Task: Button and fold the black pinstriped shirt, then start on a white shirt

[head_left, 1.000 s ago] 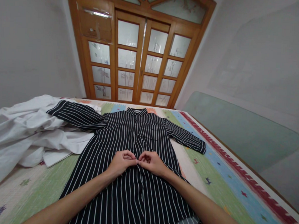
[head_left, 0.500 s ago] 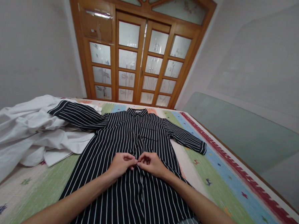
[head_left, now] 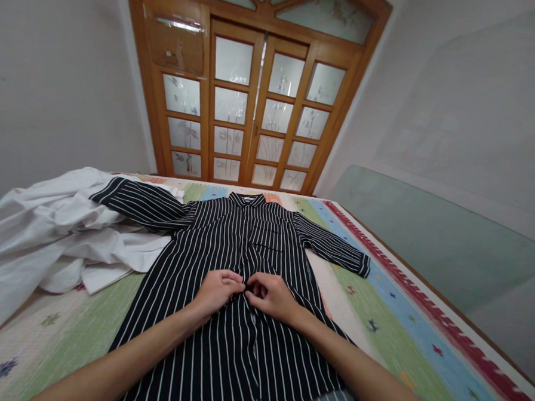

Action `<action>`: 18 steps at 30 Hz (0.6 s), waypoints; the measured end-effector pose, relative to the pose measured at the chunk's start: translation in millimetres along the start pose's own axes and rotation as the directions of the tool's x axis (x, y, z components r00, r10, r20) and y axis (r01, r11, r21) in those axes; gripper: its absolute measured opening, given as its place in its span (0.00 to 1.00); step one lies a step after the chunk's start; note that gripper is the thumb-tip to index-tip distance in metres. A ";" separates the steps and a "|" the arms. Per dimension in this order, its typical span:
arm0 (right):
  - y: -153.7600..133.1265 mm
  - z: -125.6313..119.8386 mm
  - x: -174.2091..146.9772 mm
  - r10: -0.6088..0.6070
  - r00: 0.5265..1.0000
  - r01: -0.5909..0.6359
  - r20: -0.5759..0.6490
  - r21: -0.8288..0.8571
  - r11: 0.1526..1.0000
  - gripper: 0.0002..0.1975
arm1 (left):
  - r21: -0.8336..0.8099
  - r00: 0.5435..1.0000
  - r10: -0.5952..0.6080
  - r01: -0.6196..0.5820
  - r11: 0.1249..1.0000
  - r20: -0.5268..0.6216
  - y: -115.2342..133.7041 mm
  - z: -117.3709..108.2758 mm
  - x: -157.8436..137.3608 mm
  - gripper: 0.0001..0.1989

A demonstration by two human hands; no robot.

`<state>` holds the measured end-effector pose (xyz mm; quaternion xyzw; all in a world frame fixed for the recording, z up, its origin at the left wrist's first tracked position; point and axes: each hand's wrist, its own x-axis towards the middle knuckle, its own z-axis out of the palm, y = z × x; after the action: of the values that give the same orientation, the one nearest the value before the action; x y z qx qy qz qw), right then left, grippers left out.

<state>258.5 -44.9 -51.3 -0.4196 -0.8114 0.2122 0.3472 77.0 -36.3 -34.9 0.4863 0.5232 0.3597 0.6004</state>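
A black shirt with white stripes (head_left: 211, 239) lies face up and spread out, its collar at the far end and both sleeves stretched sideways. At its front placket, about mid-length, my left hand (head_left: 220, 291) pinches the cloth between thumb and fingers. My right hand (head_left: 271, 295) is right beside it, fingers curled and thumb bent toward the same spot on the placket. The fingertips of both hands nearly meet there. Any button between them is too small to make out. Near me the hem is partly turned, showing a greyish inner side.
The shirt rests on a colourful striped bed cover (head_left: 399, 327). A crumpled white cloth (head_left: 68, 232) is heaped at the left, under one sleeve. Along the right wall stands a pale green board (head_left: 427, 233). Wooden glass-paned doors (head_left: 254, 104) are beyond the far edge.
My right thumb and fingers have parted a little, and the left fingers have shifted slightly at the placket. The shirt has stayed in place.
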 end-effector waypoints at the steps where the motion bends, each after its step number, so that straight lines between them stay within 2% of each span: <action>1: -0.5 0.7 -1.0 -0.036 0.999 0.035 -0.011 -0.057 0.998 0.05 | -0.007 1.000 0.000 0.000 1.000 -0.004 0.4 0.1 -0.3 0.10; 6: -0.9 3.3 -3.6 -0.087 0.996 0.079 -0.032 -0.202 0.976 0.03 | -0.044 1.000 -0.010 0.009 0.999 -0.023 0.9 0.0 0.1 0.17; 9: -2.5 3.1 -4.2 -0.103 0.994 0.090 -0.040 -0.252 0.964 0.07 | -0.067 0.999 -0.010 0.007 0.998 -0.039 1.7 -0.1 -0.2 0.22; 14: -5.5 0.9 -3.9 -0.053 0.998 0.044 -0.043 -0.179 0.983 0.06 | -0.067 1.000 -0.008 0.006 0.998 -0.026 2.7 0.4 -2.6 0.23; 18: -4.5 1.4 -2.7 -0.072 0.997 0.065 -0.036 -0.173 0.983 0.06 | -0.067 0.999 0.034 -0.035 0.997 -0.017 -0.7 1.0 -1.9 0.25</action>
<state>256.2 -49.7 -50.4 -0.4241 -0.8332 0.1204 0.3339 77.6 -38.5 -35.1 0.4719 0.5071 0.3914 0.6058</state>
